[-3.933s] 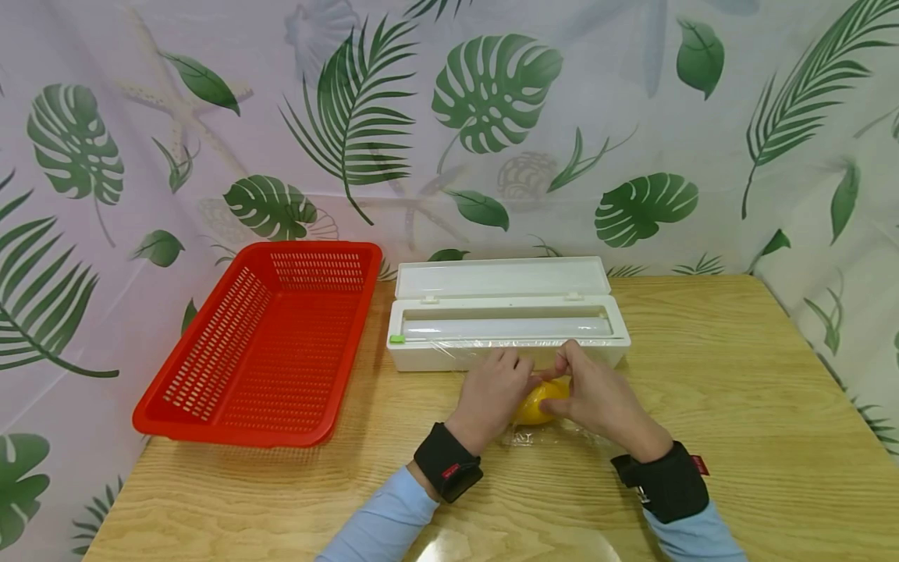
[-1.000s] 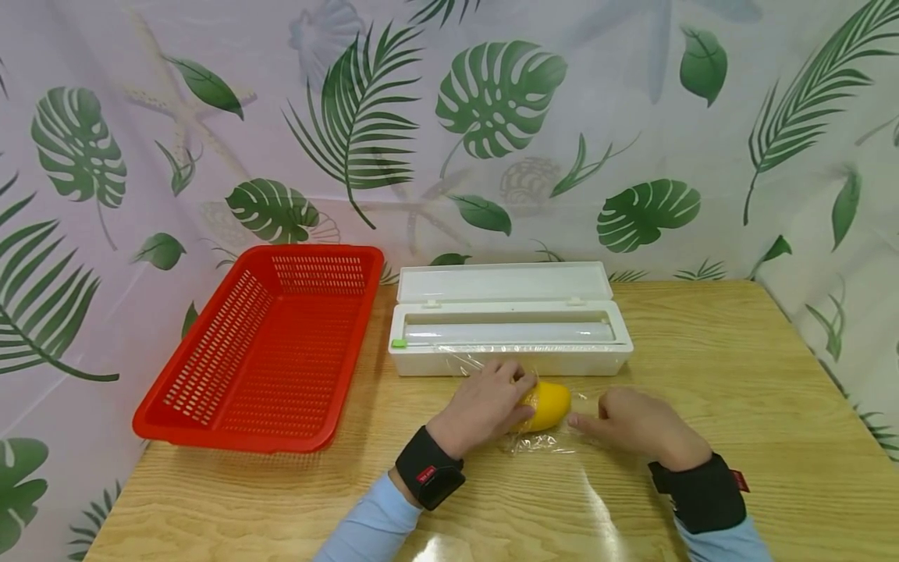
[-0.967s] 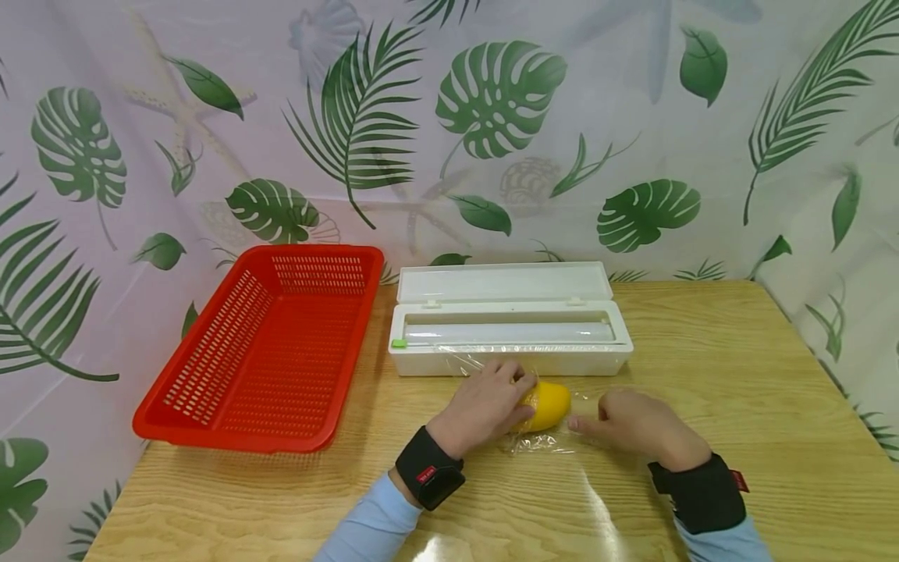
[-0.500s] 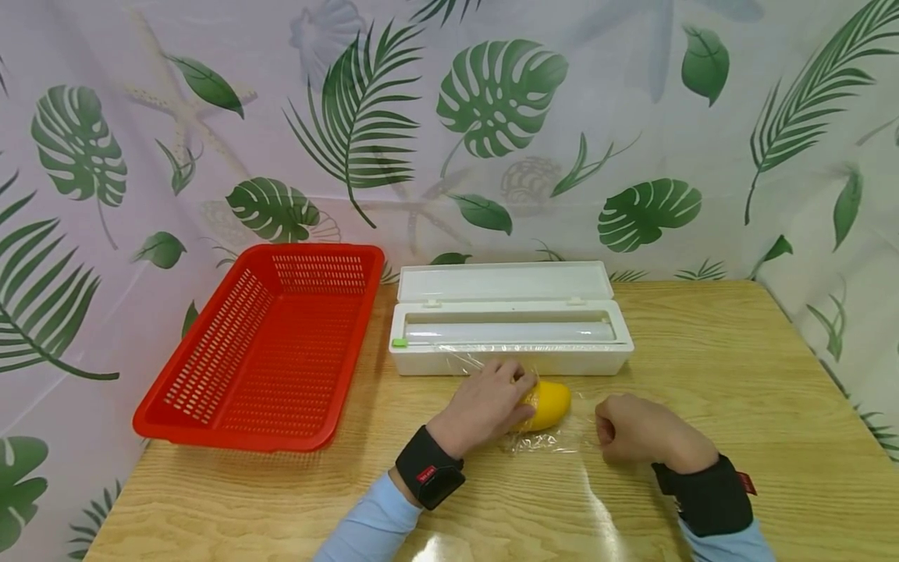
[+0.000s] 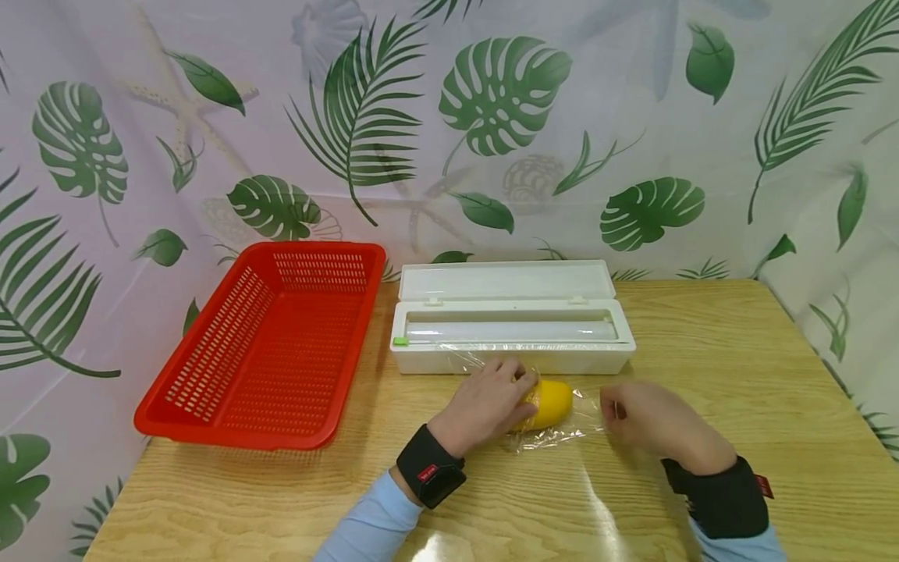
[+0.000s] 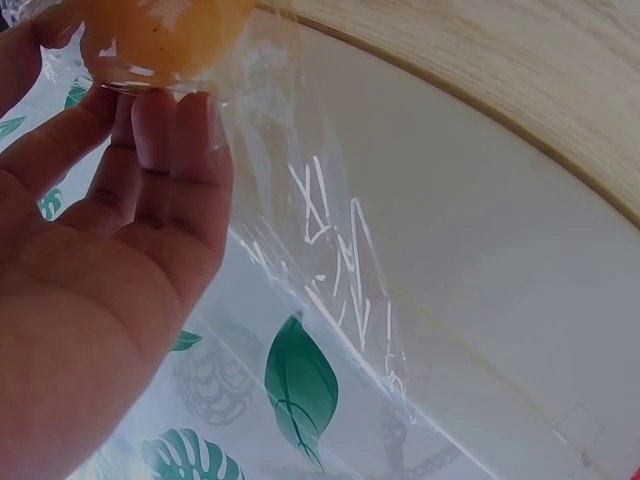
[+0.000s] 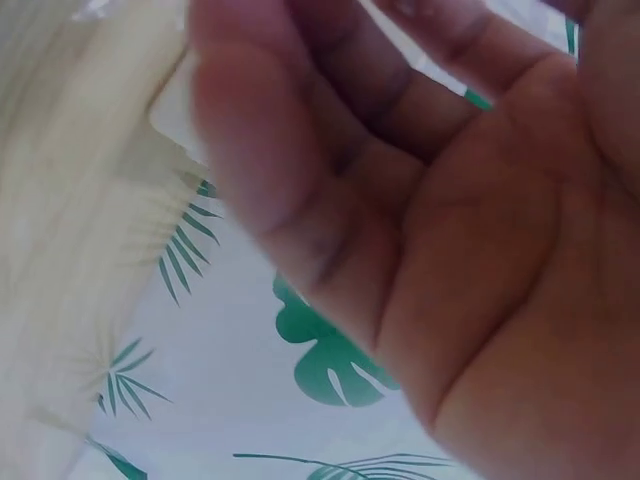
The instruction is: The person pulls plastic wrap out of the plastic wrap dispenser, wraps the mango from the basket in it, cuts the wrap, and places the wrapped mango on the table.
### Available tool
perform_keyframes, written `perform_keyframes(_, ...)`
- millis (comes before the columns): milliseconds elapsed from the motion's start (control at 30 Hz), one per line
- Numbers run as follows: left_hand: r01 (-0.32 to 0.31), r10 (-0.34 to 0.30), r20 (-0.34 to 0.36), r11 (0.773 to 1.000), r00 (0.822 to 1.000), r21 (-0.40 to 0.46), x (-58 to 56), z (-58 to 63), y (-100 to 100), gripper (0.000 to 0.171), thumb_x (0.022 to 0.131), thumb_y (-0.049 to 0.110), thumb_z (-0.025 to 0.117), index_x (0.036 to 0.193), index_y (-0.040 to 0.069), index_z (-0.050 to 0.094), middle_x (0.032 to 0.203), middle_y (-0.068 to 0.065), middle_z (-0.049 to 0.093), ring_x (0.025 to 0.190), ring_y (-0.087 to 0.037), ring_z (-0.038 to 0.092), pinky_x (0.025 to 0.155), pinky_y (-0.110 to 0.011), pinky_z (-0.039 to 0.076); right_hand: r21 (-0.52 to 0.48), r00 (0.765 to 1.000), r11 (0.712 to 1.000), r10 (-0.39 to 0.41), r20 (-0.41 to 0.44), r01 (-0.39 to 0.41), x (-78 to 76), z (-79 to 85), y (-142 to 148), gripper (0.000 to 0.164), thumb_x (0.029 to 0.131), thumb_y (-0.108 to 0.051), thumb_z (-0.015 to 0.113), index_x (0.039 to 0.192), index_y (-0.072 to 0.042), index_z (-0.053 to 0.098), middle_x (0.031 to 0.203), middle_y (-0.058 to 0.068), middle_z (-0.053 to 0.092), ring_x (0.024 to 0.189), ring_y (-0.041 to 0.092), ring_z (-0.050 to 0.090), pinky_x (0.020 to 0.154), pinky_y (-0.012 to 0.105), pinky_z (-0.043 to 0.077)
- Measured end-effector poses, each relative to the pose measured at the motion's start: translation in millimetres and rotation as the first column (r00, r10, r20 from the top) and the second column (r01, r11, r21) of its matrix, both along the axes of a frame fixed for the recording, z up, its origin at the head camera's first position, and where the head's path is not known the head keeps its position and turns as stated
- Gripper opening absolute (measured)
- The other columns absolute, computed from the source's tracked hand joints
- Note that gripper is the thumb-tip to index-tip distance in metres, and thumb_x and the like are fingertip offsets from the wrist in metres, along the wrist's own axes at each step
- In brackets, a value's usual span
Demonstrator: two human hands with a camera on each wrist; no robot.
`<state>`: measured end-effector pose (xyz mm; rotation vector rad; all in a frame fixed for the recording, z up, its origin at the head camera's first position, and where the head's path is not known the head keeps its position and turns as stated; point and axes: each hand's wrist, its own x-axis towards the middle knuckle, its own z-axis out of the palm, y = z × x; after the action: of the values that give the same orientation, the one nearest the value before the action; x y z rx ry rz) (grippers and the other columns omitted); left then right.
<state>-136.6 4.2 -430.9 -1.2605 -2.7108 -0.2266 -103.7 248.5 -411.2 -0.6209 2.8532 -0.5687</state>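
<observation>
We keep the yellow fruit [image 5: 554, 405] on the worktop [image 5: 744, 359], close in front of the white box [image 5: 516, 361], probably so that the clear film [image 5: 587, 412] reaches it with little slack. The film runs from the box's front edge to the fruit and out past its right end. The lid [image 5: 506, 281] leans back, leaving the roll [image 5: 509, 332] exposed, likely so it can turn freely. The red basket [image 5: 346, 382] stands off to the left, apart from the work.

Our left hand [image 5: 485, 407] grips the fruit's left end, thumb on the near side and fingers bent over the far side, film bunched beneath; this seems meant to anchor it. Our right hand [image 5: 649, 420] stands just beside the fruit, knuckles up, fingers curled towards the thumb, apparently pinching the film's edge to draw it tight; its fingertips are too hidden to confirm this.
</observation>
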Motion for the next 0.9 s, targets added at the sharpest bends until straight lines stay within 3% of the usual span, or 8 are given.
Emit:
perform_keyframes(133, -0.003, 0.003, -0.008, 1.000, 1.000, -0.001, -0.2, 0.2, 0.4, 0.040, 0.089, 0.039, 0.057, 0.120, 0.014, 0.057, 0.110, -0.004, 0.056, 0.099, -0.020, 0.047, 0.076, -0.028, 0.049, -0.002, 0.992, 1.000, -0.025, -0.121, 0.025, -2.1, 7.3, -3.1, 0.019, 0.076, -0.005, 0.067, 0.070, -0.018, 0.054, 0.064, -0.004, 0.049, 0.057, 0.012, 0.043, 0.051, 0.030, 0.039)
perform_keyframes(233, -0.005, 0.005, -0.016, 1.000, 1.000, 0.002, -0.6, 0.5, 0.7, 0.039, 0.089, 0.039, 0.057, 0.119, 0.014, 0.058, 0.110, -0.004, 0.056, 0.099, -0.020, 0.046, 0.077, -0.028, 0.049, -0.021, 0.972, 0.999, -0.037, -0.231, 0.033, -3.5, 9.7, -7.4, 0.016, 0.075, -0.008, 0.071, 0.072, -0.017, 0.058, 0.071, -0.003, 0.053, 0.061, 0.013, 0.046, 0.052, 0.031, 0.043)
perform_keyframes(367, -0.006, 0.006, -0.022, 1.000, 1.000, 0.002, -0.8, 0.7, 1.4, 0.039, 0.089, 0.039, 0.057, 0.118, 0.014, 0.058, 0.108, -0.004, 0.056, 0.098, -0.020, 0.047, 0.077, -0.027, 0.049, -0.050, 0.930, 0.999, -0.033, -0.365, 0.015, -3.9, 8.0, -13.4, 0.016, 0.071, -0.009, 0.076, 0.074, -0.016, 0.062, 0.077, -0.001, 0.053, 0.062, 0.013, 0.046, 0.050, 0.030, 0.045)
perform_keyframes(533, -0.003, 0.003, -0.026, 1.000, 1.000, -0.003, -0.5, 0.9, 1.1, 0.039, 0.089, 0.039, 0.057, 0.119, 0.014, 0.058, 0.108, -0.004, 0.056, 0.097, -0.019, 0.047, 0.078, -0.027, 0.048, -0.107, 0.862, 0.994, -0.030, -0.506, -0.028, -5.0, 1.4, -22.0, 0.017, 0.066, -0.008, 0.078, 0.073, -0.016, 0.064, 0.069, -0.005, 0.054, 0.056, 0.008, 0.044, 0.046, 0.028, 0.043)
perform_keyframes(633, -0.003, 0.003, -0.020, 1.000, 1.000, -0.002, -0.4, 1.1, 0.2, 0.040, 0.089, 0.039, 0.057, 0.120, 0.013, 0.057, 0.109, -0.004, 0.056, 0.097, -0.019, 0.048, 0.080, -0.028, 0.048, -0.150, 0.834, 0.987, -0.042, -0.551, -0.050, -6.3, -3.1, -28.5, 0.017, 0.066, -0.009, 0.078, 0.073, -0.016, 0.064, 0.066, -0.005, 0.057, 0.055, 0.006, 0.044, 0.044, 0.027, 0.043)
perform_keyframes(900, 0.008, -0.008, -0.028, 1.000, 1.000, 0.006, -0.2, 1.1, -0.9, 0.038, 0.089, 0.038, 0.057, 0.118, 0.013, 0.058, 0.112, -0.004, 0.056, 0.099, -0.020, 0.049, 0.081, -0.028, 0.048, -0.216, 0.814, 0.974, -0.071, -0.576, -0.068, -11.0, -14.6, -45.7, 0.015, 0.069, -0.008, 0.077, 0.076, -0.014, 0.065, 0.067, -0.001, 0.066, 0.054, 0.008, 0.051, 0.045, 0.031, 0.047)
